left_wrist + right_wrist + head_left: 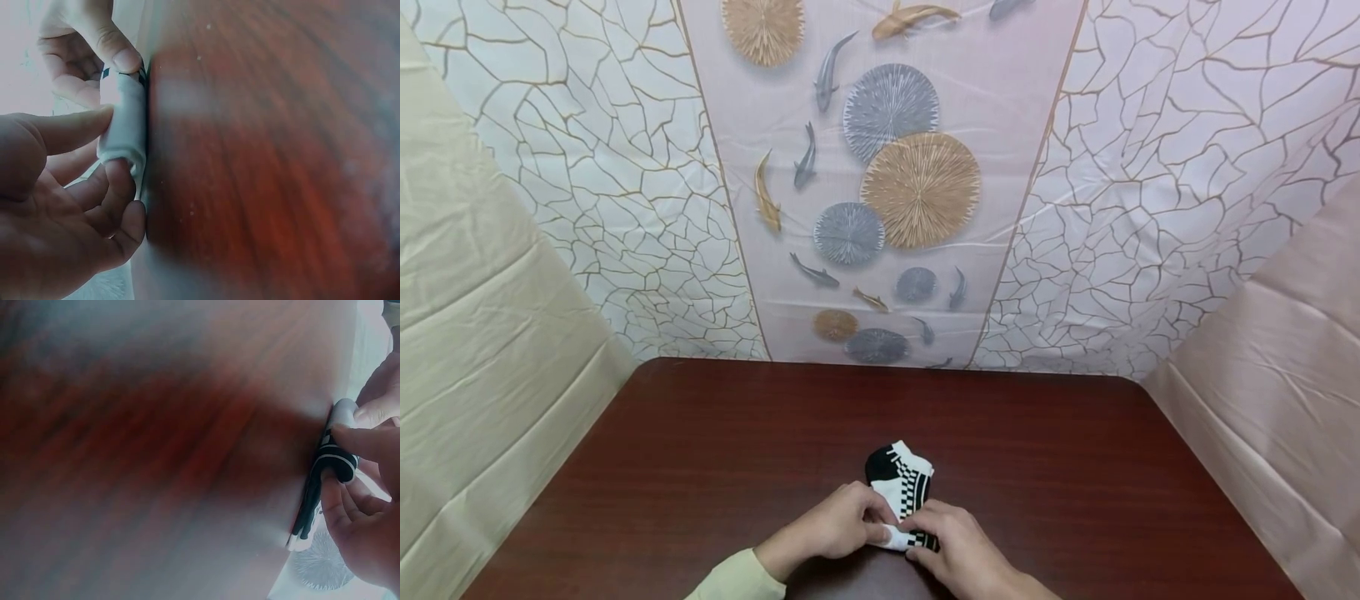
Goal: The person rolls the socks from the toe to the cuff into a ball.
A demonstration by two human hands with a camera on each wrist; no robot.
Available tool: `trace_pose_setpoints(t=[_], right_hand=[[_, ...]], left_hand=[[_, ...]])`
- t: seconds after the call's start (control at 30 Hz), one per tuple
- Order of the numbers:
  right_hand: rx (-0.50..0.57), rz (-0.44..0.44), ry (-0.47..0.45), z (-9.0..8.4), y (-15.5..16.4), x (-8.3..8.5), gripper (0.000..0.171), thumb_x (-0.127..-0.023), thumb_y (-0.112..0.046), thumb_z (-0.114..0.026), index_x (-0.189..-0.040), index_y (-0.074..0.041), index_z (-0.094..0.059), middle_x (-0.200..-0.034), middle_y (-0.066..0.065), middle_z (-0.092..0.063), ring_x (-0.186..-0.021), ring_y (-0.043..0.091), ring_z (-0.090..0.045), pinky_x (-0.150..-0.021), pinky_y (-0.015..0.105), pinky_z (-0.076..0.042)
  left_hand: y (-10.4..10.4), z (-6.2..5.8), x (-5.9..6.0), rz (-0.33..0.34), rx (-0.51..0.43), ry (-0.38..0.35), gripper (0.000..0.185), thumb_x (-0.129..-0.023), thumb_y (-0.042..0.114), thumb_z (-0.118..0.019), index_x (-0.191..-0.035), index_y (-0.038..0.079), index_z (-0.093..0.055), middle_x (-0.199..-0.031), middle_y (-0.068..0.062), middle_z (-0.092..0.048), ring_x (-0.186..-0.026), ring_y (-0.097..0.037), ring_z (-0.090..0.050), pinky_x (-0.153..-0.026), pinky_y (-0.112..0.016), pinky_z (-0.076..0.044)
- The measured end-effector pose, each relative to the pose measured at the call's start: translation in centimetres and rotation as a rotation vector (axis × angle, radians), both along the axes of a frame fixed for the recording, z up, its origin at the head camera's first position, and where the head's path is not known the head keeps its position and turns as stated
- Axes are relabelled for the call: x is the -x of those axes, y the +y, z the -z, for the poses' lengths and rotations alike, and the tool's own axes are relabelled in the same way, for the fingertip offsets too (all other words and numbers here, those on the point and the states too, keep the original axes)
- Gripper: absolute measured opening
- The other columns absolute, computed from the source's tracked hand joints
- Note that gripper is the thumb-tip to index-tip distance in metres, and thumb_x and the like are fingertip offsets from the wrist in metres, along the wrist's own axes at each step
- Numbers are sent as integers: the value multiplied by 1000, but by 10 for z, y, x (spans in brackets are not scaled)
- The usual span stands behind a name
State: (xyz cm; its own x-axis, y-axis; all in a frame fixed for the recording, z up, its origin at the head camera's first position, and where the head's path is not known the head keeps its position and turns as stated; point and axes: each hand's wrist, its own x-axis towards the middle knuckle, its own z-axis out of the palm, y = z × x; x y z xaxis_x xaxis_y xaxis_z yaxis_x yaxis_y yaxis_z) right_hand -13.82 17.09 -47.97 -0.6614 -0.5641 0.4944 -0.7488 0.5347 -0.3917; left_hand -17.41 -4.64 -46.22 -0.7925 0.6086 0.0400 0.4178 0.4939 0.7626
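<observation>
A pair of black-and-white ankle socks (904,486) with a checkered stripe lies on the table, cuffs pointing away from me. Their near end is turned up into a thick roll (124,115). At the roll's left, white end, my left hand (844,521) pinches it, thumb on the near side and a fingertip at the open coil. My right hand (953,540) holds the dark, striped end of the roll (337,461) between thumb and fingers. Beyond the roll, the heel and cuff part still lies flat. Both hands sit close together, low over the tabletop.
The dark red-brown wooden table (737,450) spreads out around the hands. A patterned cloth backdrop (880,183) with fish and round motifs hangs behind its far edge. Pale cloth hangings stand at the left (490,333) and right (1262,367) sides.
</observation>
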Motion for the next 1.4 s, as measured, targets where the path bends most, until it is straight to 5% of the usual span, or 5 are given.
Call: trace_pose_setpoints(t=[0.33, 0.73, 1.07, 1.4], right_hand=[[39, 0, -77, 0, 1, 1, 29, -76, -5, -85, -100, -16, -76, -95, -8, -69, -87, 2, -63, -73, 23, -52], [55, 4, -115, 0, 2, 2, 22, -81, -9, -81, -102, -16, -77, -94, -8, -70, -85, 2, -63, -72, 23, -52], [47, -21, -132, -3, 3, 3, 17, -87, -12, -77, -104, -16, -76, -98, -7, -71, -90, 4, -64, -75, 26, -53], [-22, 50, -122, -5, 2, -1, 22, -82, -13, -82, -102, -15, -75, -95, -10, -60, -84, 2, -55, -70, 25, -49]], left_hand=[[1, -1, 0, -1, -47, 11, 25, -72, 5, -87, -89, 16, -73, -76, 14, -62, -70, 0, -55, -65, -19, -46], [2, -3, -1, -10, 13, 51, 28, -68, 5, -89, -84, 19, -71, -74, 16, -57, -68, 2, -53, -62, -19, -45], [2, 0, -1, -1, 28, 62, 16, -78, 9, -83, -85, 20, -74, -69, 19, -58, -65, 4, -52, -62, -18, -44], [1, 1, 0, 16, 34, 43, 11, -84, 8, -77, -86, 18, -76, -73, 19, -63, -69, 5, -53, -66, -18, -45]])
